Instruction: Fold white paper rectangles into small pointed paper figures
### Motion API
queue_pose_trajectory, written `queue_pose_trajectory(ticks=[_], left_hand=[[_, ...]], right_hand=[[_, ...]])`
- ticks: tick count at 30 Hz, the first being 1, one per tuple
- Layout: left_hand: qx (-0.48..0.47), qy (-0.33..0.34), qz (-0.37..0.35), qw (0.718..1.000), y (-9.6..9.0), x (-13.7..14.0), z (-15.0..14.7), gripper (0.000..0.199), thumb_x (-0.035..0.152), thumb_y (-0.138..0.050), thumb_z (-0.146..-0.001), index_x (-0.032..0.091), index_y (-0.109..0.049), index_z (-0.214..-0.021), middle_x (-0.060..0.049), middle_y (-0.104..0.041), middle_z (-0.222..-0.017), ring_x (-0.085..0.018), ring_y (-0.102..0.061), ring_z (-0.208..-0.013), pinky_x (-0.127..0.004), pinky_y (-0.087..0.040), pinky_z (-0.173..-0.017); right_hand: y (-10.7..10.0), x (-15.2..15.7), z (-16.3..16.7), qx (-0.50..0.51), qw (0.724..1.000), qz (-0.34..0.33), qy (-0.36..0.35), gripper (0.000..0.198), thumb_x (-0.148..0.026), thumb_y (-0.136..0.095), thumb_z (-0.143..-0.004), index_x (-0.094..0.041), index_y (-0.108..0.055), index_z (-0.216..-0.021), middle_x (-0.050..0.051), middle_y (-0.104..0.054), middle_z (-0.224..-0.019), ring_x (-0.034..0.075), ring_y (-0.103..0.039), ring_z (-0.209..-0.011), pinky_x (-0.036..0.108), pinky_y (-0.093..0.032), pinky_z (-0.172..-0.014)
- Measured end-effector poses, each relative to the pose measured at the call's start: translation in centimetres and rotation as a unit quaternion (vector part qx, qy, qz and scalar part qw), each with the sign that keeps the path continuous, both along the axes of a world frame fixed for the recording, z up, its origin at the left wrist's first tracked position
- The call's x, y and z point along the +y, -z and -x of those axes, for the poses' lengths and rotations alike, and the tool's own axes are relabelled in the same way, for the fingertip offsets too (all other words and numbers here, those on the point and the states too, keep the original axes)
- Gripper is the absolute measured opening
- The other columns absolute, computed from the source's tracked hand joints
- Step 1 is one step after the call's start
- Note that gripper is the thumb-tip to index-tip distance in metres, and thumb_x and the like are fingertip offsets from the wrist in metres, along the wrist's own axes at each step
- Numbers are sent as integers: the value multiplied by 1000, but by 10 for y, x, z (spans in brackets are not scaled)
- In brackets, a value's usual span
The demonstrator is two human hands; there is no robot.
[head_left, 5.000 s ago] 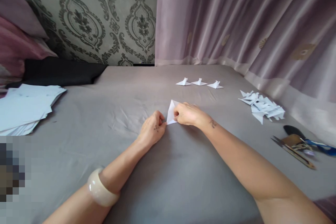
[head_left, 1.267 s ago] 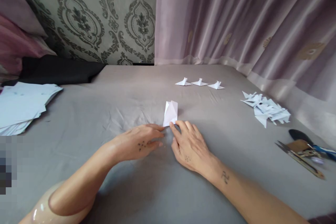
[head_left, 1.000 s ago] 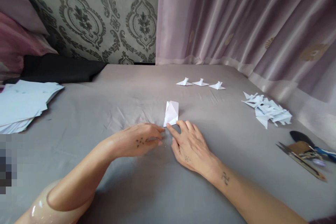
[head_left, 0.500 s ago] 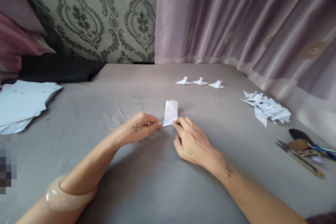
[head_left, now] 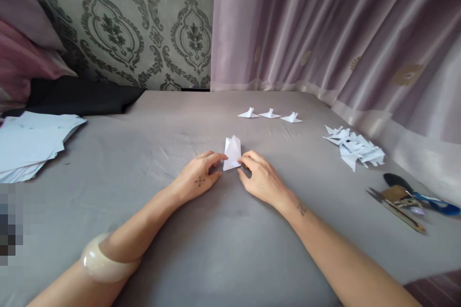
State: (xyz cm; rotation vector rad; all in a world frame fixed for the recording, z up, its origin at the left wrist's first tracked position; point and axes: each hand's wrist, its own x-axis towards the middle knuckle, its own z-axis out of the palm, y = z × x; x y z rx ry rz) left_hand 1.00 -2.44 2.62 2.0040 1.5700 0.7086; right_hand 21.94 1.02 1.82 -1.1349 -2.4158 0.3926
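A small folded piece of white paper [head_left: 232, 153] lies on the grey cloth, two pointed flaps showing at its far end. My left hand [head_left: 201, 172] holds its left edge with the fingertips, the thumb lower, by the near left corner. On the other side my right hand [head_left: 262, 175] has its fingertips on the right edge near the bottom, the thumb below them. The undersides of the fingers are hidden. Farther back stand three folded paper birds [head_left: 271, 113] in a row.
A heap of folded white paper pieces [head_left: 360, 147] lies at the right. Nearer are scissors [head_left: 396, 211] and a blue-handled tool with a dark end [head_left: 437, 204]. At the left sits a stack of white paper [head_left: 32, 141] beside black fabric [head_left: 82, 96]. A curtain [head_left: 273, 24] hangs behind.
My left hand has moved right and slightly forward, from beside the folded paper onto its left edge. My right hand stays at the right edge. The view has shifted slightly.
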Motion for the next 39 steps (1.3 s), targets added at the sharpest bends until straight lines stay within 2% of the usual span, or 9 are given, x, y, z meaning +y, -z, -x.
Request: queue_pose_trajectory(ticks=[9,12,15,17,21,25,31,36,39], left_hand=[[-34,-45,-2,998,1,4,-6,30,30,-47,-89,21,-66,-111,-4,-69,-91,-16,-60,-71,-29,-49,-72],[-107,-80,-50,990,-9,2,-6,30,35,-51,-89,20,-66,-110,-5,-68,-96,-17,-61,-80,-28,-48,-75],[-170,-96,-102,975,-24,0,-2,32,43,-54,-89,21,-69,-105,-6,-67,-106,-19,-59,-97,-30,-46,-86],[-210,-70,-62,973,-31,-3,0,32,47,-56,-88,22,-72,-101,-6,-68,-110,-21,-58,-105,-30,-43,-92],[-302,-5,109,947,-35,-7,-2,36,50,-62,-83,19,-73,-95,-5,-73,-92,-19,-64,-86,-27,-48,-78],[-347,1,157,925,-33,-10,-7,33,47,-70,-77,16,-74,-88,-4,-72,-80,-15,-62,-70,-24,-48,-67],[-382,-36,164,909,-33,-11,-16,33,45,-72,-75,14,-74,-86,-3,-69,-71,-11,-56,-55,-19,-41,-50],[-428,-61,128,893,-34,-12,-19,33,42,-75,-73,15,-71,-91,-6,-72,-81,-13,-60,-59,-20,-43,-51],[-429,-56,128,892,-34,-12,-19,37,45,-74,-72,15,-70,-94,-7,-73,-82,-14,-62,-60,-21,-43,-50]], right_hand=[[-2,5,9,-55,997,-59,9,22,-17,-42,-97,-18,-63,-92,9,-62,-99,19,-60,-86,29,-44,-71],[-8,2,9,7,999,-45,28,22,-19,-39,-97,-18,-60,-92,9,-61,-101,18,-60,-84,28,-43,-71],[-18,-6,5,128,990,55,7,20,-24,-41,-97,-20,-57,-86,4,-59,-92,14,-58,-78,26,-43,-71],[-26,-12,0,176,971,163,-23,21,-29,-43,-96,-21,-56,-82,1,-58,-87,11,-55,-69,24,-43,-66],[-38,-18,-8,213,932,289,-42,20,-34,-47,-93,-21,-57,-82,-1,-56,-80,11,-54,-68,24,-43,-64],[-42,-18,-10,227,915,332,-35,20,-36,-50,-92,-20,-59,-84,-2,-56,-74,12,-55,-69,25,-43,-65],[-44,-22,-6,276,912,304,-15,20,-36,-50,-92,-21,-62,-98,-2,-58,-72,12,-56,-66,26,-46,-65],[-50,-31,-4,303,929,209,-25,20,-30,-53,-90,-22,-63,-105,2,-64,-89,13,-57,-75,27,-48,-71],[-52,-34,-3,311,926,210,-31,21,-31,-51,-91,-22,-66,-103,3,-64,-89,14,-57,-75,27,-48,-70]])
